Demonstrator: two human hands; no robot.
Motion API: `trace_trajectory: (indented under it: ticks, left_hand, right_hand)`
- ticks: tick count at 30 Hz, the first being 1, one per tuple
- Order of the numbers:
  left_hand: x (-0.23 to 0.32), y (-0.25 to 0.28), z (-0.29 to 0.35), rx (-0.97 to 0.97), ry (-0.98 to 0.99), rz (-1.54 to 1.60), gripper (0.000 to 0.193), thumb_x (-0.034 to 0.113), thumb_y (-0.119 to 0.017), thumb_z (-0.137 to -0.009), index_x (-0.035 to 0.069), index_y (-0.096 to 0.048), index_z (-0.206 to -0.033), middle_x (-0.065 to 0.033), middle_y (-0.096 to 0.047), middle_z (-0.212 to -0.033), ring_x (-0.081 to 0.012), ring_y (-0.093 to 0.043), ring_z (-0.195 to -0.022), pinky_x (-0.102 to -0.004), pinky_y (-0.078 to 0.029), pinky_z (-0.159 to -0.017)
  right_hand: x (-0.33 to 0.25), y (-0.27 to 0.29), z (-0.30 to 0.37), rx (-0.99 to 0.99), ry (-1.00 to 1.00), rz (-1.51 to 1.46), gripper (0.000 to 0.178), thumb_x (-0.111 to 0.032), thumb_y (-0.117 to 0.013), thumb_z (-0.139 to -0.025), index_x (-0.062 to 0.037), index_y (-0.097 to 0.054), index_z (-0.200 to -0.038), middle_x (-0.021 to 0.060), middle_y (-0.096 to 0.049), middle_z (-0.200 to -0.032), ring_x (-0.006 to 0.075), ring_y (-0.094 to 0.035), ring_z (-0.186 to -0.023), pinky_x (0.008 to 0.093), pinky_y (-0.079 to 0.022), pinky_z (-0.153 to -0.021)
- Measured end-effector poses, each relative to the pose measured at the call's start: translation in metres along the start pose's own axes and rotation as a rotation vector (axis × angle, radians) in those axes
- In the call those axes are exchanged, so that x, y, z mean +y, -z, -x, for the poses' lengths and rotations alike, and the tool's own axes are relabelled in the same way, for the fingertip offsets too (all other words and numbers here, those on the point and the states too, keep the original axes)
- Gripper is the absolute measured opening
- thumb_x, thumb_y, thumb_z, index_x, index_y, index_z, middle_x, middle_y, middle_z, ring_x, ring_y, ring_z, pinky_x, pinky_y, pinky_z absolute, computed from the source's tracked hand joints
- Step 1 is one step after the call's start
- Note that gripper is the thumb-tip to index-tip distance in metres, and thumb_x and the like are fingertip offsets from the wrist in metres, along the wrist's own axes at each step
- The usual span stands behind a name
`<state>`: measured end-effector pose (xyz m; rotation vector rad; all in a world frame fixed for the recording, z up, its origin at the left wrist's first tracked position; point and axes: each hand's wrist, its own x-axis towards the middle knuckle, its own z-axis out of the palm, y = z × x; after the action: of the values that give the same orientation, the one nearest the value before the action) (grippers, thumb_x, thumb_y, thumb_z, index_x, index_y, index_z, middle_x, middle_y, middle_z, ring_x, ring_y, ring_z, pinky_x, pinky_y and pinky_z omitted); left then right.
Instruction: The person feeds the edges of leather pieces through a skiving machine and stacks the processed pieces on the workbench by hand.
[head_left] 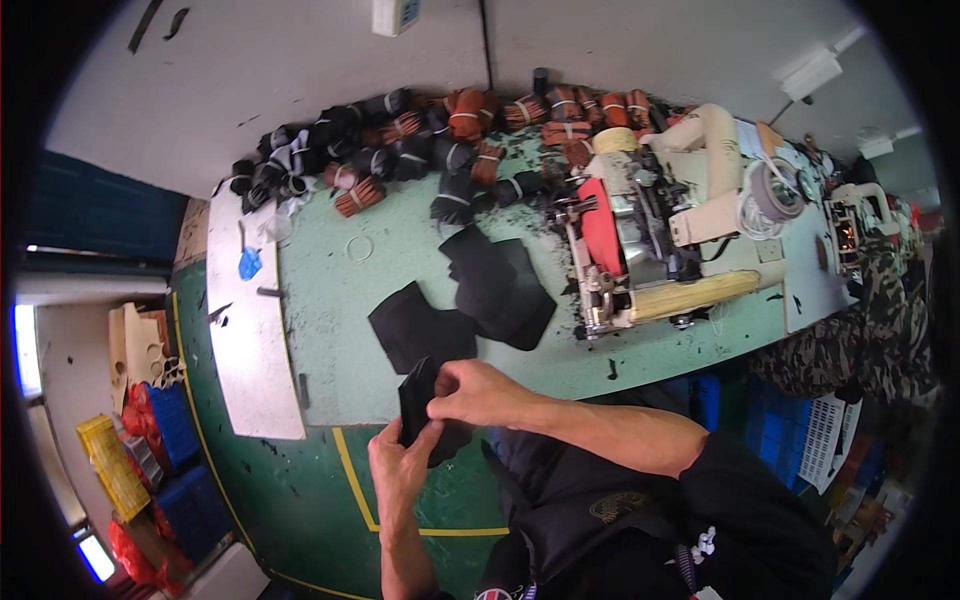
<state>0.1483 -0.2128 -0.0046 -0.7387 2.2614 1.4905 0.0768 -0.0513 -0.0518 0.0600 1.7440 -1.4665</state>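
Observation:
Just off the table's near edge, my left hand (398,462) and my right hand (475,394) both pinch a black, leather-like cut piece (412,405). It stands upright between them and looks folded or layered; how many layers there are I cannot tell. My left thumb presses on its lower part, and the right fingers close on its edge. Beyond the hands, a flat black cut piece (415,328) lies on the green tabletop. More black pieces (505,295) overlap just to its right, with angular outlines.
A cream machine (705,225) with a red plate and a yellowish bar stands right on the table (330,330). Tied black bundles (340,130) and reddish-brown bundles (470,112) line the back. At far right sits a person in camouflage clothing (885,320). Crates (110,465) stand at left.

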Motion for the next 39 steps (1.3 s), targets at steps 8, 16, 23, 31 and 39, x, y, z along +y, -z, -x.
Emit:
trace_trajectory:
  ticks: [8, 16, 23, 31, 39]
  left_hand:
    - [0.006, -0.011, -0.001, 0.023, -0.004, -0.150, 0.026, 0.018, -0.077, -0.085, -0.007, -0.072, -0.092, -0.0026, -0.069, -0.076, -0.0086, -0.056, -0.069, -0.0286, -0.048, -0.064]
    - [-0.029, -0.028, -0.016, 0.284, -0.044, 0.483, 0.028, 0.013, -0.073, -0.090, -0.011, -0.068, -0.104, -0.0095, -0.071, -0.089, -0.0138, -0.062, -0.076, -0.0301, -0.052, -0.071]
    - [-0.059, 0.019, -0.025, 0.426, -0.032, 0.840, 0.031, 0.001, -0.068, -0.090, -0.008, -0.062, -0.119, -0.0153, -0.071, -0.106, -0.0252, -0.072, -0.091, -0.0371, -0.058, -0.085]
    - [-0.025, -0.008, -0.013, 0.119, 0.039, 0.506, 0.028, 0.005, -0.074, -0.089, -0.010, -0.067, -0.111, -0.0108, -0.072, -0.101, -0.0138, -0.066, -0.084, -0.0280, -0.056, -0.076]
    - [-0.022, 0.005, -0.008, -0.087, 0.050, 0.581, 0.035, 0.009, -0.083, -0.082, -0.006, -0.067, -0.111, -0.0100, -0.072, -0.096, -0.0145, -0.068, -0.083, -0.0289, -0.057, -0.076]
  right_hand:
    - [0.010, -0.006, 0.000, 0.086, 0.049, -0.005, 0.031, -0.026, -0.071, -0.076, 0.0025, -0.061, -0.081, 0.0124, -0.062, -0.071, 0.0209, -0.060, -0.066, 0.0363, -0.045, -0.061]
    - [0.030, 0.014, -0.001, 0.468, 0.339, 0.107, 0.039, -0.022, -0.057, -0.085, 0.0095, -0.058, -0.109, 0.0318, -0.065, -0.094, 0.0490, -0.065, -0.091, 0.0535, -0.050, -0.079]
    - [0.025, 0.091, -0.028, 0.844, 0.272, 0.507, 0.051, -0.014, -0.065, -0.085, 0.0035, -0.045, -0.129, 0.0259, -0.058, -0.105, 0.0439, -0.059, -0.098, 0.0524, -0.048, -0.086]
    - [0.007, 0.005, 0.001, 0.096, 0.302, 0.158, 0.044, -0.035, -0.076, -0.086, -0.0017, -0.056, -0.108, 0.0159, -0.065, -0.104, 0.0289, -0.065, -0.093, 0.0391, -0.051, -0.083]
    - [0.006, 0.001, -0.002, -0.105, 0.066, -0.126, 0.070, -0.050, -0.081, -0.080, 0.0060, -0.052, -0.111, 0.0167, -0.062, -0.098, 0.0210, -0.063, -0.088, 0.0340, -0.051, -0.076]
